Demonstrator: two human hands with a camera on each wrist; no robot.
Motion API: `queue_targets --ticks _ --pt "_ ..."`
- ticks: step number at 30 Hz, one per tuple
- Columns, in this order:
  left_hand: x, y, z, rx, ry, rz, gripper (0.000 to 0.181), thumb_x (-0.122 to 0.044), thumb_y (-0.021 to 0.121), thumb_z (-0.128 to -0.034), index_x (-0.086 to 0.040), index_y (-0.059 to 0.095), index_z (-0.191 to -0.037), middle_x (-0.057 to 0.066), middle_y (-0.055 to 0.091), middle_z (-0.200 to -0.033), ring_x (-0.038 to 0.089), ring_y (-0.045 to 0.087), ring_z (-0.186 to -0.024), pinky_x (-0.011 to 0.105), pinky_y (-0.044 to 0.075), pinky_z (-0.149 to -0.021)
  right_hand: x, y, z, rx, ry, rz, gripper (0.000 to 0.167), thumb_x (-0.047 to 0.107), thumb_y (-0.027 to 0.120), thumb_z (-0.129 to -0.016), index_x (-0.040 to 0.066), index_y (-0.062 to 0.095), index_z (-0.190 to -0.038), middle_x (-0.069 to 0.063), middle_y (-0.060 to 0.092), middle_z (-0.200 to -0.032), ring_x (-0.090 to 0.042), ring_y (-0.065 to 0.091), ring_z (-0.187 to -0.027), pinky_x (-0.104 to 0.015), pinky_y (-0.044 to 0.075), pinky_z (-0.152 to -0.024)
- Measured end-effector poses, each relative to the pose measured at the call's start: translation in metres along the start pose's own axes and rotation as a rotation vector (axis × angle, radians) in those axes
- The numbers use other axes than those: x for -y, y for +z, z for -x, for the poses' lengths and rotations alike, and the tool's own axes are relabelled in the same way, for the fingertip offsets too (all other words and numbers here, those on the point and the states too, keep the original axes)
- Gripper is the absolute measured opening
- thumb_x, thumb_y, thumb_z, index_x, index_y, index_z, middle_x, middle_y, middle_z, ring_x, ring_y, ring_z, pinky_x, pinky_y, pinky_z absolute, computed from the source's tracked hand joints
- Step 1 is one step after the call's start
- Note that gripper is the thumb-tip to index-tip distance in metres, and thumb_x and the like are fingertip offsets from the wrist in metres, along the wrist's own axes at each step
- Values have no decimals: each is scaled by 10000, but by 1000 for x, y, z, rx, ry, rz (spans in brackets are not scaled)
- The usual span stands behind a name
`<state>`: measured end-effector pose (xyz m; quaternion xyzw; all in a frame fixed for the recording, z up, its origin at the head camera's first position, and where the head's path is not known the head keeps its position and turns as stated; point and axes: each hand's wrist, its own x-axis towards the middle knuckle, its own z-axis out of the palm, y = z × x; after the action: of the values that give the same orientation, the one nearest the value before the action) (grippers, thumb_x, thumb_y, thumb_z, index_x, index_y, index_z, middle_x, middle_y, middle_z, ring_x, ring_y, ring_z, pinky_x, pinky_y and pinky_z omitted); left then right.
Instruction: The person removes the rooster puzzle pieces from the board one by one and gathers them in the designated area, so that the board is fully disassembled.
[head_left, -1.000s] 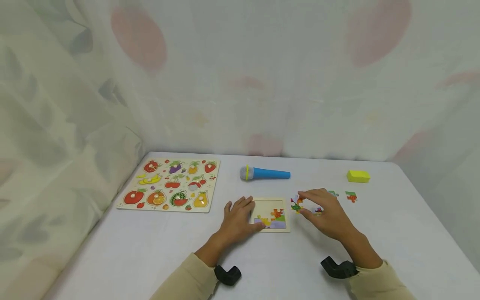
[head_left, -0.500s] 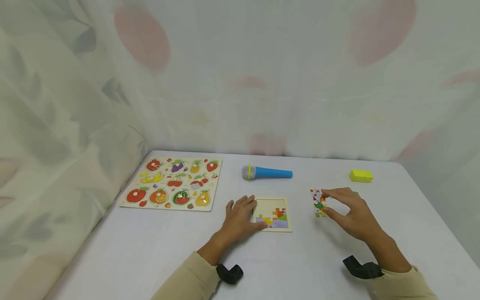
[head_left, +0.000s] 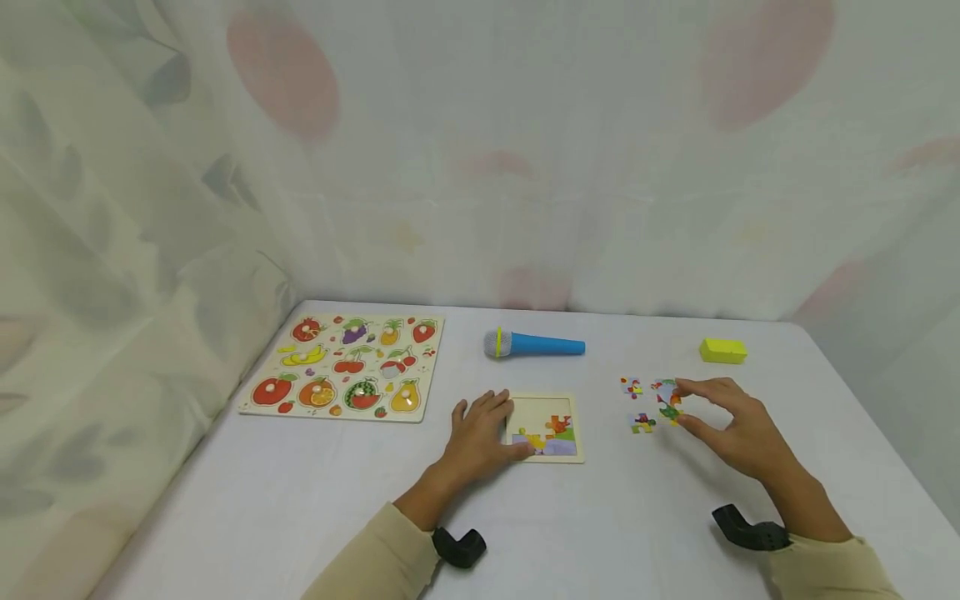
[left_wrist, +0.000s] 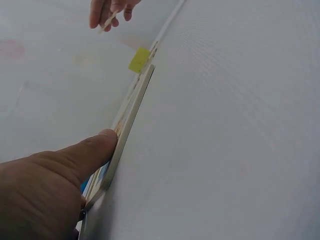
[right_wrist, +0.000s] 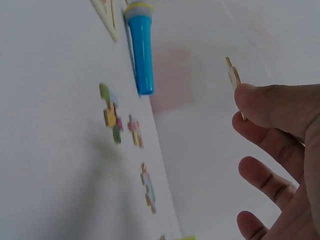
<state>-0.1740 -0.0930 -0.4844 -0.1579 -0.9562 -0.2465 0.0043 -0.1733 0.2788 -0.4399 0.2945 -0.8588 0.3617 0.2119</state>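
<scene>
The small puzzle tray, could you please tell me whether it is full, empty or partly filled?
Partly filled: the tray holds pieces along its near side, with bare wood beyond.

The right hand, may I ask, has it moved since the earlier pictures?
Yes, the right hand has moved rightward in the head view, farther from the blue microphone.

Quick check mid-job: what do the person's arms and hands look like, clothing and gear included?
The left hand and right hand wear no gloves. The left sleeve and right sleeve are plain beige. A black, elbow-shaped left wrist piece and matching right wrist piece show; no cables are visible.
</scene>
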Motion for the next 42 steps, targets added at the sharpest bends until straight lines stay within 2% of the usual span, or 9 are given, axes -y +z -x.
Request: queue_targets --ticks 11,18,22,25,27,31,34,39,42 --pt "-2 -1 -2 -6 14 -2 772 -515 761 -771 -69 551 -1365 60 438 -1464 280 316 -1373 597 128 -1071 -21 -8 14 -11 65 35 611 -85 826 -656 48 658 -1228 -33 676 -1045 34 478 -1060 -74 325 -863" --pt "-3 0 -3 4 0 -12 775 -530 752 -775 -84 546 -1374 39 430 -1473 259 305 -1381 581 115 -1082 -31 -10 25 31 142 72 572 -1 821 -716 67 646 -1256 -30 667 -1056 87 431 -1095 -64 278 -879" --pt "-3 0 -2 11 0 -23 782 -532 751 -773 -80 543 -1377 42 429 -1473 262 307 -1380 584 121 -1079 -37 -8 31 65 208 119 532 79 815 -761 66 637 -1263 -62 655 -1089 69 426 -1097 -178 345 -868" --pt "-2 1 -2 17 0 -28 786 -537 747 -775 -81 539 -1381 39 425 -1476 261 305 -1381 584 123 -1077 -41 -5 36 77 216 118 516 85 814 -765 55 641 -1250 -77 658 -1078 26 455 -1066 -180 344 -852" --pt "-1 1 -2 21 -8 -30 786 -540 743 -777 -90 534 -1387 28 418 -1481 252 297 -1385 578 114 -1082 -44 -2 37 88 225 120 503 95 812 -770 56 645 -1243 -69 660 -1077 -8 476 -1053 -115 307 -847" --pt "0 1 -2 26 -19 -33 787 -544 744 -776 -97 533 -1389 23 414 -1484 247 289 -1389 576 102 -1085 -47 0 38 128 271 130 482 132 794 -801 53 637 -1251 -91 642 -1110 -149 505 -1070 -344 402 -895" --pt "0 1 -2 28 -20 -30 788 -542 743 -777 -95 531 -1390 26 411 -1486 250 286 -1391 577 97 -1086 -47 0 37 151 299 136 476 146 783 -816 42 631 -1255 -119 628 -1128 -273 510 -1087 -560 402 -842" --pt "-2 0 -1 26 -22 -25 786 -532 749 -776 -89 533 -1388 30 414 -1484 254 289 -1389 581 100 -1084 -47 1 37 170 313 119 464 132 778 -814 31 633 -1242 -172 608 -1134 -394 509 -1095 -622 383 -842" --pt "-2 0 -1 21 -18 -25 785 -529 751 -775 -85 535 -1385 33 418 -1481 257 295 -1386 583 104 -1083 -48 2 37 175 314 129 463 122 782 -804 35 636 -1235 -184 603 -1129 -408 515 -1093 -622 386 -839"
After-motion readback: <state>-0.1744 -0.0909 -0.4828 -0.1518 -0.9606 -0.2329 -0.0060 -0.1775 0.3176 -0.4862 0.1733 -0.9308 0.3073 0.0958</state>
